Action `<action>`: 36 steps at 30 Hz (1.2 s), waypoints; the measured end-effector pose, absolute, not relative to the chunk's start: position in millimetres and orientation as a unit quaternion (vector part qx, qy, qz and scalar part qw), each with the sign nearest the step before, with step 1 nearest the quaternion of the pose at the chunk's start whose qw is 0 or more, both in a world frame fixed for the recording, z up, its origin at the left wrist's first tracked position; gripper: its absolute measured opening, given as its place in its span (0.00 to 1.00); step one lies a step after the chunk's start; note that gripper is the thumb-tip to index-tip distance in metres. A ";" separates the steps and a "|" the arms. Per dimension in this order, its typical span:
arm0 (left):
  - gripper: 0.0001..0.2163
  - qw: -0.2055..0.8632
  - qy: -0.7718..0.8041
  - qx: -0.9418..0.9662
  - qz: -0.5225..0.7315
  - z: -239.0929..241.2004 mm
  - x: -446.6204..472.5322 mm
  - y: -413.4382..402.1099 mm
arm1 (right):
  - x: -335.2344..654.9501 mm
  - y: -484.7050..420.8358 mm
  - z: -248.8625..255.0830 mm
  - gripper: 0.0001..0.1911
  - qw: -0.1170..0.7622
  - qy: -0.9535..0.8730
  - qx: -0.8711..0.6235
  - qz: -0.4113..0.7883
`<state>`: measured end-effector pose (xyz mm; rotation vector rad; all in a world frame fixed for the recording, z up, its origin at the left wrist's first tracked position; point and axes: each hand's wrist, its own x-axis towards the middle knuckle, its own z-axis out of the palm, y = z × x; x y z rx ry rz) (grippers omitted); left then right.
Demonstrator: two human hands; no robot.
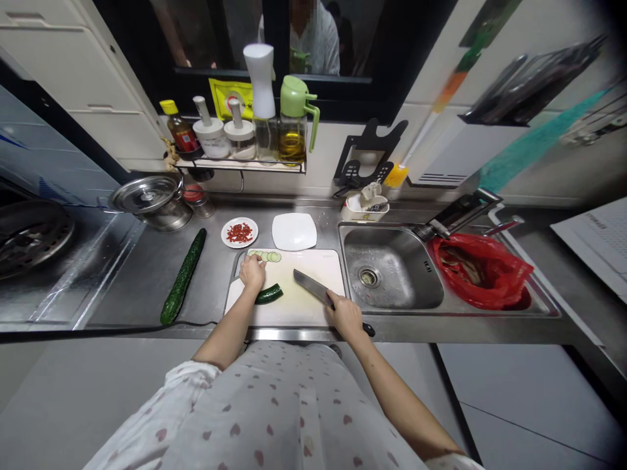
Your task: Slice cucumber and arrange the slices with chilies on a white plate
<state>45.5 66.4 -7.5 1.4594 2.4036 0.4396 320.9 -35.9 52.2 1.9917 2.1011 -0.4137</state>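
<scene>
My right hand [347,318] is wrapped round the black handle of a kitchen knife [312,286], whose blade slants up and left over the white cutting board [304,313]. At the board's upper left, the fingers of my left hand [252,271] are bent and pressed on a row of thin cucumber slices [271,257], partly covering them. Below that hand lies a short cut piece of cucumber [269,294], dark green, partly behind my wrist. A whole long cucumber [184,277] rests on the steel counter to the left of the board.
Behind the board stand a small plate of chopped red pieces [240,233] and a square white plate [294,232]. To the right are a steel sink [392,300] and a red plastic bag [482,271]. A lidded pot [151,202] and seasoning shelf [245,163] stand further back.
</scene>
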 end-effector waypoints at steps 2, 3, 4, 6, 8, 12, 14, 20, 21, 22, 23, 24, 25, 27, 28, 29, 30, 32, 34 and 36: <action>0.07 0.147 0.835 0.507 0.155 -6.8 45.8 68.1 | 320.6 -35.6 52.8 0.23 0.105 0.715 0.676 -0.143; 0.07 0.146 0.835 0.508 0.156 -6.4 46.0 68.9 | 320.3 -35.6 53.3 0.23 0.103 0.715 0.676 -0.144; 0.07 0.145 0.835 0.508 0.156 -5.9 46.0 69.4 | 319.6 -35.6 54.0 0.23 0.101 0.715 0.677 -0.146; 0.08 0.144 0.834 0.509 0.156 -4.9 46.3 69.2 | 317.0 -35.2 56.1 0.22 0.098 0.711 0.679 -0.153; 0.09 0.138 0.834 0.510 0.158 -3.5 47.3 67.7 | 312.4 -33.4 59.0 0.21 0.097 0.705 0.682 -0.166; 0.14 0.101 0.797 0.570 0.170 0.2 53.0 63.7 | 299.5 -24.9 65.5 0.17 0.086 0.699 0.685 -0.184; 0.15 0.089 0.766 0.615 0.164 1.9 56.3 63.1 | 294.0 -19.4 67.5 0.17 0.081 0.700 0.683 -0.191; 0.14 0.080 0.746 0.648 0.130 4.0 59.4 65.4 | 289.1 -7.4 71.0 0.16 0.078 0.706 0.677 -0.194; 0.14 0.079 0.746 0.649 0.129 4.2 59.3 65.5 | 289.3 -6.5 71.6 0.16 0.080 0.705 0.677 -0.197; 0.14 0.080 0.746 0.649 0.129 4.5 59.3 65.4 | 289.4 -6.0 72.3 0.16 0.081 0.705 0.676 -0.199; 0.14 0.081 0.747 0.648 0.128 5.0 59.3 65.3 | 289.4 -5.8 72.9 0.17 0.082 0.704 0.675 -0.202; 0.15 0.083 0.748 0.647 0.125 5.8 59.5 65.0 | 289.4 -5.8 73.5 0.17 0.082 0.705 0.674 -0.204; 0.15 0.087 0.748 0.646 0.121 6.7 59.7 64.6 | 289.3 -6.2 73.9 0.17 0.082 0.705 0.674 -0.206; 0.15 0.094 0.750 0.645 0.112 9.2 60.2 63.8 | 288.9 -7.3 74.4 0.17 0.083 0.703 0.675 -0.209; 0.15 0.098 0.752 0.643 0.110 10.5 60.5 63.4 | 288.7 -7.9 74.5 0.17 0.085 0.701 0.676 -0.211; 0.15 0.103 0.754 0.640 0.109 11.9 60.8 63.0 | 288.6 -8.6 74.4 0.17 0.087 0.700 0.677 -0.212; 0.16 0.108 0.756 0.636 0.110 13.3 61.1 62.7 | 288.6 -9.3 74.2 0.17 0.089 0.699 0.677 -0.213; 0.16 0.115 0.764 0.622 0.123 15.9 62.0 61.9 | 288.8 -10.7 73.6 0.18 0.092 0.698 0.677 -0.211; 0.17 0.125 0.776 0.602 0.141 18.7 63.3 60.6 | 289.1 -11.8 72.6 0.19 0.092 0.697 0.679 -0.209; 0.16 0.148 0.784 0.583 0.151 21.7 64.6 57.8 | 288.8 -12.6 71.8 0.20 0.093 0.697 0.679 -0.210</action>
